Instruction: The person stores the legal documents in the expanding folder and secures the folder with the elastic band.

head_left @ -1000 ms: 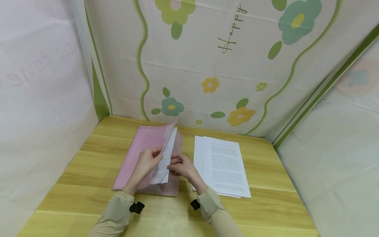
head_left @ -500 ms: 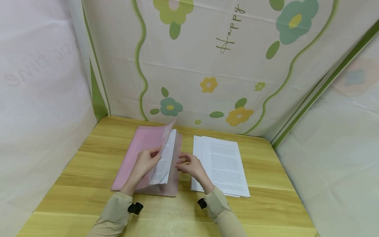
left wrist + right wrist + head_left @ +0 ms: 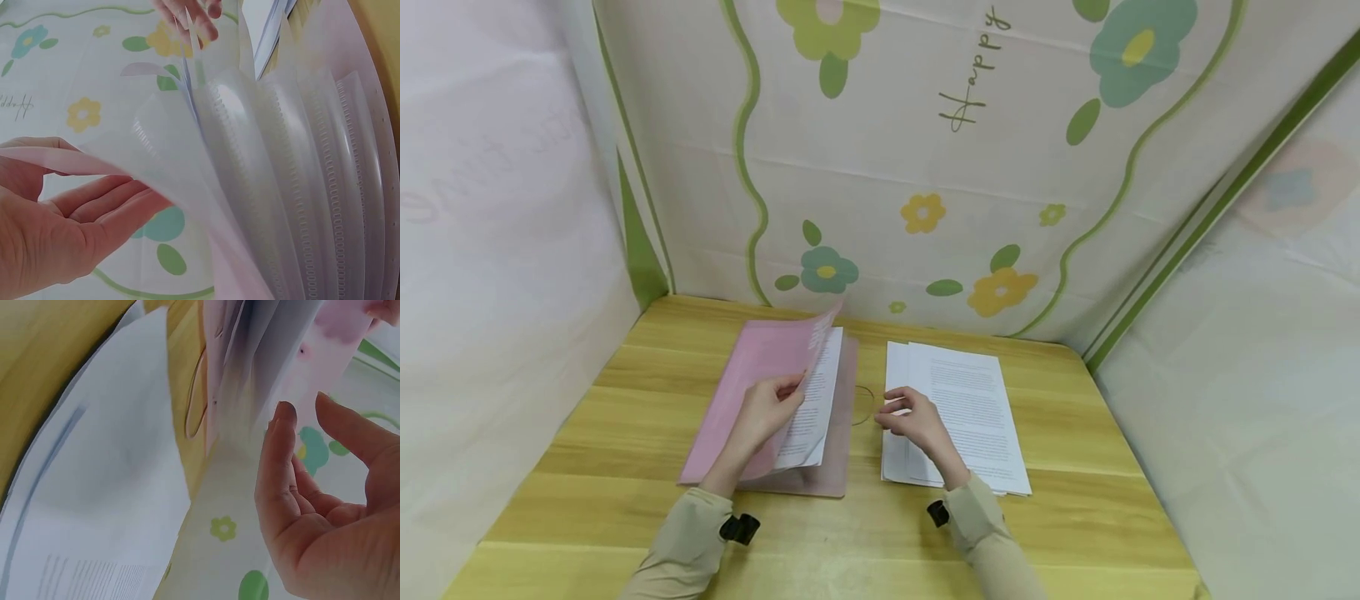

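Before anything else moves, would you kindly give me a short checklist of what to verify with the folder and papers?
1. Left hand holding the cover raised: ok, it grips the edge.
2. Right hand free: ok, it holds nothing.
3. Loose papers squared up: not ok, sheets are offset along their left side.
4. Loop tucked away: not ok, it sticks out from the folder toward the loose papers.
5. Inner sheets fully seated in the sleeves: cannot tell, the cover and hand block the view.
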`<state>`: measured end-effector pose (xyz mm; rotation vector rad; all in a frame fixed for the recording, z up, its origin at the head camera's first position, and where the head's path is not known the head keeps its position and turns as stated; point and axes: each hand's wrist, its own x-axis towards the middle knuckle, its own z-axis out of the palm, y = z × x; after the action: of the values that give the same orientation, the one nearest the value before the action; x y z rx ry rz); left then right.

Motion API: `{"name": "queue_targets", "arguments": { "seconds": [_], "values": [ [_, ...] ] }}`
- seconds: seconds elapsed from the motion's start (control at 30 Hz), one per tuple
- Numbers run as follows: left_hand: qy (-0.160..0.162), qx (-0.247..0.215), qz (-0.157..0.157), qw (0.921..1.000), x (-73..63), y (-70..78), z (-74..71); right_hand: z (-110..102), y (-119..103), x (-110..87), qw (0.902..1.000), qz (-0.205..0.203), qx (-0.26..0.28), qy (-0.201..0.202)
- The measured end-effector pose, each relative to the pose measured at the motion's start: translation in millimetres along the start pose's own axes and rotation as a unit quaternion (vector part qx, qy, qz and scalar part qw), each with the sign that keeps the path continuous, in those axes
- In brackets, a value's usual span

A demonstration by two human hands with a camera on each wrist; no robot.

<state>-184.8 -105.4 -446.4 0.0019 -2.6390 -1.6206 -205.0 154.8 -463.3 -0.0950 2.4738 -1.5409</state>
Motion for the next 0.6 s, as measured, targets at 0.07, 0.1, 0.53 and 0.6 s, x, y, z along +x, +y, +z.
{"name": "queue_targets", "arguments": {
  "seconds": [0.07,0.1,0.53,0.6],
  "values": [
    [-0.001,-0.001,-0.002,1.0000,-0.2,-0.2,0.2,-5,3,-0.9,1.0000,0.005,-0.005,0.007],
    [-0.002,-0.002,-0.003,1.0000,-0.5,0.0,0.3,-8,5,-1.5,0.9999,0.009,-0.006,0.009],
    [-0.008,-0.006,-0.004,0.9999,-1.1,0.5,0.3,-39,27,-4.5,0.9974,0.046,-0.025,0.050],
    [-0.008,-0.005,-0.005,0.9999,-1.2,0.6,0.4,-42,30,-4.8,0.9970,0.048,-0.029,0.054]
  ]
}}
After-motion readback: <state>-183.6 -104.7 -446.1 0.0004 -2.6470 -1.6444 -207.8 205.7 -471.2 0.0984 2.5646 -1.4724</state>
